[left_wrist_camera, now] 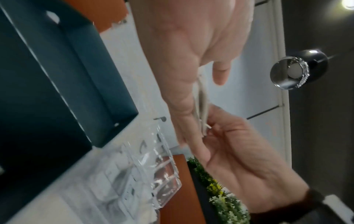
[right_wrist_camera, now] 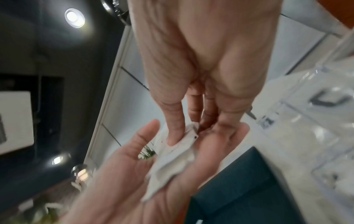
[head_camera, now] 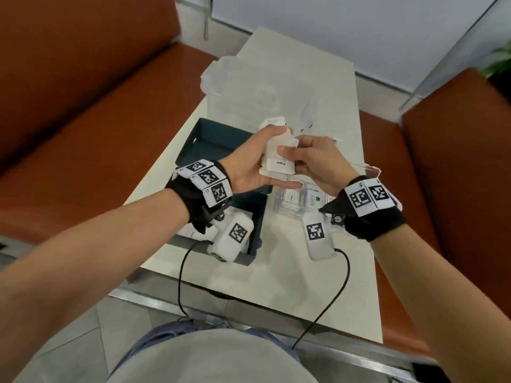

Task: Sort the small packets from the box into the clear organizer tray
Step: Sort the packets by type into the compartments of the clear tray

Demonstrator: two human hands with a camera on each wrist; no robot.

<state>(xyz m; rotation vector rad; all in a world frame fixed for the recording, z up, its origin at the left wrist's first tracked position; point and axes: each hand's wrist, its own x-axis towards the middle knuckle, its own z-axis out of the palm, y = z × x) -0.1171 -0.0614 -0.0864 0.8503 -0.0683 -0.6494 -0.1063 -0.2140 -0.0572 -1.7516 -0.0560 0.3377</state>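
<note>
Both hands [head_camera: 250, 164] around packets [head_camera: 278, 158]

I sit at a pale tabletop [head_camera: 326, 87] with rust-orange upholstered benches [head_camera: 83, 111] on both sides. Beyond it the wall [head_camera: 345, 26] is white. Grey tiles [head_camera: 69, 335] cover the floor. Overhead, round recessed lights [right_wrist_camera: 74, 17] glow in a dark ceiling, and green plants [left_wrist_camera: 226, 201] stand nearby.

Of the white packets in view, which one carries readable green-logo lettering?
The white packet lettered "Stevia", lying in the clear organizer tray under the right hand; the white packets the left hand holds show only black print.
</note>
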